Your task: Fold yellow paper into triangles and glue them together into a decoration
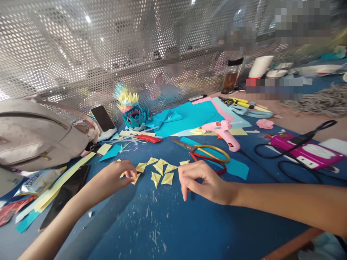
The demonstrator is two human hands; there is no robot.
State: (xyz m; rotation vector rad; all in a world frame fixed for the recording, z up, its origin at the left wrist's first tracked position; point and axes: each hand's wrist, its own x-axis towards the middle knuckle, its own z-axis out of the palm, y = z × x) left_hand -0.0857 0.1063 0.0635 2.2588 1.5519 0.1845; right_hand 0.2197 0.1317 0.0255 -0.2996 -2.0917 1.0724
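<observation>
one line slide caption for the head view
Left hand pinches a folded yellow paper triangle; right hand rests beside scissors.

Scissors (206, 153) lie open on the blue tabletop (189, 224), a pink glue gun (223, 131) just behind them. Far left sits a grey bag (35, 135), a phone (102, 118) propped beside it, near a spiky paper model (131, 110).

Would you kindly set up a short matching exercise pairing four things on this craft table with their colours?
Things:
1. glue gun
2. comb
3. folded triangles
4. table

Colours:
A. yellow
B. blue
C. pink
D. red

Pairs: 1-C, 2-D, 3-A, 4-B
</observation>
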